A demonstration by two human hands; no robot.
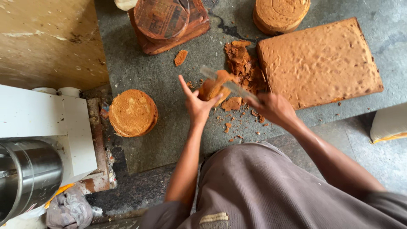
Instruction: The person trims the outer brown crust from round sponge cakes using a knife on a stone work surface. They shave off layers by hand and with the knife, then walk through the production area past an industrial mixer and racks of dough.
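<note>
My left hand (pixel 197 104) holds a brown piece of cake (pixel 213 86) up above the grey stone counter (pixel 165 127), fingers spread around it. My right hand (pixel 273 108) grips a long knife (pixel 229 82), blurred with motion, whose blade lies across the cake piece. Cake trimmings (pixel 243 65) and crumbs lie in a heap just beyond the hands.
A large rectangular sponge slab (pixel 320 61) lies at the right. Round cakes sit at the left (pixel 132 113) and at the top (pixel 280 15). A round board on a cake stack (pixel 167 21) is at the top. A white machine with a steel cylinder (pixel 29 169) stands at the left.
</note>
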